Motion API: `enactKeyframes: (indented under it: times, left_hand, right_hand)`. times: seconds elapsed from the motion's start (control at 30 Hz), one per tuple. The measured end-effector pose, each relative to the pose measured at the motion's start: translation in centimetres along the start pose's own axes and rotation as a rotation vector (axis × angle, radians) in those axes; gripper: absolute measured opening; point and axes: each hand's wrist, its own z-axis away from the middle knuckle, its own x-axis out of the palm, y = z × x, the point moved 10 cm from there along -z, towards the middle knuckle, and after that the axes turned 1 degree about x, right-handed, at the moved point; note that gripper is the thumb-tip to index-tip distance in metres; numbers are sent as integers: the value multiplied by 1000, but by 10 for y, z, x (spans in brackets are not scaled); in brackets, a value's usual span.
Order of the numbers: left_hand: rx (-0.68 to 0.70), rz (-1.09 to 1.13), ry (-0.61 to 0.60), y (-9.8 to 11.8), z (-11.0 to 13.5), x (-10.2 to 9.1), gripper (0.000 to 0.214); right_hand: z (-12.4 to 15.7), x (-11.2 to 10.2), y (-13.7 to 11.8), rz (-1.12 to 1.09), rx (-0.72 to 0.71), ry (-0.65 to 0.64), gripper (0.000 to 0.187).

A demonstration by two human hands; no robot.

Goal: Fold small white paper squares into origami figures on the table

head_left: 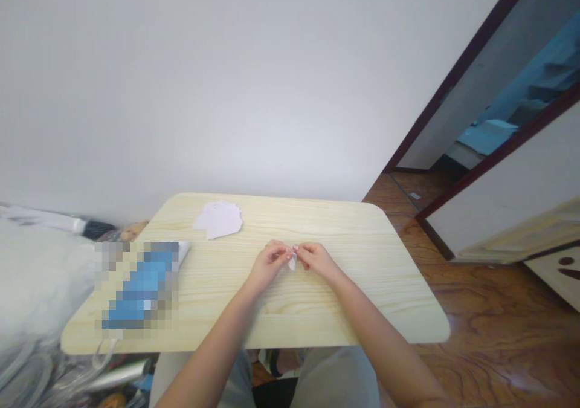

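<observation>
Pinching one small white paper scrap from both sides to steady it, left hand and right hand meet over the middle of the wooden table.

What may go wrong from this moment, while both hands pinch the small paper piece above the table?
1. The paper piece is held only at the fingertips of the left hand and right hand. Pulling apart may tear it, or it may slip.
2. The paper stack lies loose near the far edge of the table. A careless reach might push sheets off.
</observation>
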Motion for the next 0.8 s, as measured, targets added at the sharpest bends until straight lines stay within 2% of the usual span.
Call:
enactKeyframes:
  times: [0.2, 0.37, 0.8]
  left_hand:
    - [-201, 189, 45, -25, 2, 1, 49]
    - [-299, 102, -33, -31, 5, 8, 33]
    - [-301, 91, 87, -32, 5, -10, 29]
  right_hand:
    - [-1, -9, 3, -211, 32, 82, 32]
    - [-2, -13, 7, -238, 16, 107, 32]
    - [-2, -9, 7, -249, 16, 75, 31]
